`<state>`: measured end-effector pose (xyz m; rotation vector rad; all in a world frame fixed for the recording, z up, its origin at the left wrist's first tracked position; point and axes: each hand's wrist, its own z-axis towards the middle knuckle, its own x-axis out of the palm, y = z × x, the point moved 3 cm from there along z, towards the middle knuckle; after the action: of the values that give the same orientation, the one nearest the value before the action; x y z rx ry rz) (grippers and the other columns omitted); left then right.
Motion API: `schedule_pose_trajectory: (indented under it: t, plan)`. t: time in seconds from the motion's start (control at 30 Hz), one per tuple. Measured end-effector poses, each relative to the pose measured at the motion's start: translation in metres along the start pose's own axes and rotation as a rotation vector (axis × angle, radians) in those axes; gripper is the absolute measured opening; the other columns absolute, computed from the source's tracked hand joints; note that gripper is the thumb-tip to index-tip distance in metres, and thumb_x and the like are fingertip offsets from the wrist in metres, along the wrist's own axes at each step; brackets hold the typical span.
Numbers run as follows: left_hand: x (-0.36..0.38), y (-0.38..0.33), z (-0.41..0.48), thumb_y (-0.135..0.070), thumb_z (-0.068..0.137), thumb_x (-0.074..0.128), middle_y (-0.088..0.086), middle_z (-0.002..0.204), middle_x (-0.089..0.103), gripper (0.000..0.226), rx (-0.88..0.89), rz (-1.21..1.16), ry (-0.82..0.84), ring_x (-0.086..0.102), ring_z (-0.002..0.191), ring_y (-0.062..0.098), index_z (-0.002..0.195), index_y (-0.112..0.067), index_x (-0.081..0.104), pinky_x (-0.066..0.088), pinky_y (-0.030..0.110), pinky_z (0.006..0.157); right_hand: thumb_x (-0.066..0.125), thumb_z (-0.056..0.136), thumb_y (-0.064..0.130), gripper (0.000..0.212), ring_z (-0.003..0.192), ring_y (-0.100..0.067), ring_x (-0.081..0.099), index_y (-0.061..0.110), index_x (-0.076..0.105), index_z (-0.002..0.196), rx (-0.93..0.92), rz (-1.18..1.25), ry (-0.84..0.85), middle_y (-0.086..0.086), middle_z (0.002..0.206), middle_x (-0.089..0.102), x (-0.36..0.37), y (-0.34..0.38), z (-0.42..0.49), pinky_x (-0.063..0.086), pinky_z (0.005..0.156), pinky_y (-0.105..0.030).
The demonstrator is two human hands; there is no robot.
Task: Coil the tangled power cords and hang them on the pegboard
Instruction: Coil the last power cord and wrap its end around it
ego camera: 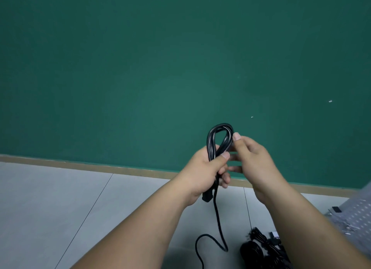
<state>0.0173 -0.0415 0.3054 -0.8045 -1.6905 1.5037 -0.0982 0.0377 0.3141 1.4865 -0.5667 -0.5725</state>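
My left hand (206, 168) grips a black power cord (217, 138) folded into several loops that rise above the fist. The cord's plug end pokes out under the fist, and a loose tail (218, 224) hangs down and curls on the floor. My right hand (251, 156) pinches the right side of the loop top between thumb and fingers. A pile of other black cords (261, 246) lies on the floor at the lower right. The white pegboard (357, 214) lies at the right edge, partly hidden by my right forearm.
A green wall (160, 68) with a wooden baseboard (100, 165) stands straight ahead. Grey floor tiles (60, 198) stretch to the left. Small metal hooks and a black piece (336, 209) lie on the pegboard.
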Motion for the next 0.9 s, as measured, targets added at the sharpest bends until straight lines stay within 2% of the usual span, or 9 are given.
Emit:
schedule_pose_trajectory:
  t: [0.1, 0.23, 0.33, 0.43, 0.53, 0.63, 0.73, 0.83, 0.9]
  plan:
    - [-0.004, -0.005, 0.004, -0.019, 0.112, 0.051, 0.000, 0.067, 0.042, 0.015, 0.051, -0.143, -0.119, 0.048, 0.057, 0.017, 0.098, -0.013, 0.050, 0.052, 0.032, 0.059, 0.039, 0.111, 0.054, 0.054, 0.064, -0.018, 0.065, 0.014, 0.070, 0.093, 0.155, -0.069, 0.213, 0.001, 0.069, 0.063, 0.015, -0.004, -0.012, 0.066, 0.076, -0.035]
    - [-0.019, -0.010, 0.007, -0.021, 0.111, 0.054, 0.000, 0.062, 0.039, 0.018, 0.065, -0.234, -0.299, 0.039, 0.053, 0.018, 0.096, -0.013, 0.048, 0.042, 0.032, 0.057, 0.038, 0.109, 0.060, 0.055, 0.083, -0.023, 0.077, 0.017, 0.072, 0.102, 0.192, -0.216, 0.360, -0.006, 0.090, 0.079, 0.023, -0.012, -0.015, 0.063, 0.091, -0.043]
    - [-0.027, -0.012, 0.008, -0.024, 0.110, 0.054, -0.002, 0.060, 0.037, 0.016, 0.059, -0.230, -0.413, 0.037, 0.050, 0.017, 0.099, -0.014, 0.051, 0.040, 0.029, 0.054, 0.044, 0.111, 0.051, 0.047, 0.073, -0.020, 0.064, 0.014, 0.073, 0.109, 0.160, -0.239, 0.437, -0.015, 0.098, 0.078, 0.026, -0.011, -0.012, 0.060, 0.077, -0.042]
    - [-0.036, -0.014, 0.013, -0.022, 0.110, 0.053, -0.003, 0.059, 0.037, 0.017, 0.111, -0.228, -0.535, 0.035, 0.050, 0.016, 0.096, -0.015, 0.047, 0.040, 0.028, 0.050, 0.055, 0.108, 0.045, 0.037, 0.063, -0.016, 0.049, 0.014, 0.074, 0.104, 0.107, -0.330, 0.432, -0.002, 0.083, 0.073, 0.022, -0.011, -0.009, 0.045, 0.061, -0.033]
    - [-0.067, -0.015, 0.018, -0.024, 0.109, 0.055, -0.005, 0.059, 0.042, 0.016, 0.178, -0.097, -0.696, 0.040, 0.050, 0.017, 0.095, -0.018, 0.049, 0.044, 0.033, 0.055, 0.069, 0.102, 0.039, 0.019, 0.057, -0.014, 0.040, 0.024, 0.076, 0.095, 0.012, -0.566, 0.426, 0.009, 0.066, 0.060, 0.009, -0.014, -0.004, 0.037, 0.057, -0.026]
    - [-0.100, -0.014, 0.017, -0.035, 0.106, 0.058, -0.004, 0.071, 0.055, 0.015, 0.153, 0.219, -0.779, 0.054, 0.065, 0.023, 0.094, -0.026, 0.055, 0.051, 0.040, 0.070, 0.075, 0.098, 0.035, 0.009, 0.057, -0.013, 0.041, 0.029, 0.077, 0.091, -0.107, -0.647, 0.426, 0.012, 0.058, 0.047, -0.004, -0.011, -0.002, 0.038, 0.063, -0.031]
    - [-0.100, -0.014, 0.014, -0.045, 0.105, 0.060, -0.006, 0.073, 0.056, 0.022, 0.084, 0.412, -0.579, 0.056, 0.065, 0.021, 0.091, -0.028, 0.056, 0.048, 0.035, 0.069, 0.082, 0.093, 0.031, 0.007, 0.063, -0.005, 0.055, 0.034, 0.079, 0.086, -0.272, -0.601, 0.288, 0.015, 0.069, 0.064, -0.012, 0.001, -0.002, 0.046, 0.068, -0.028]
    - [-0.075, -0.005, 0.013, -0.063, 0.097, 0.062, -0.006, 0.069, 0.053, 0.034, -0.015, 0.512, -0.225, 0.051, 0.056, 0.018, 0.084, -0.033, 0.056, 0.050, 0.037, 0.067, 0.088, 0.084, 0.035, 0.011, 0.069, -0.007, 0.055, 0.039, 0.079, 0.086, -0.470, -0.644, 0.104, 0.012, 0.077, 0.060, -0.013, 0.014, -0.004, 0.037, 0.063, -0.018]
    - [-0.055, 0.002, 0.008, -0.076, 0.090, 0.061, -0.006, 0.065, 0.048, 0.040, -0.072, 0.445, -0.045, 0.048, 0.053, 0.019, 0.084, -0.036, 0.060, 0.049, 0.041, 0.064, 0.091, 0.080, 0.040, 0.016, 0.070, -0.009, 0.053, 0.040, 0.079, 0.090, -0.548, -0.659, 0.024, 0.011, 0.078, 0.058, -0.013, 0.020, -0.005, 0.035, 0.060, -0.017]
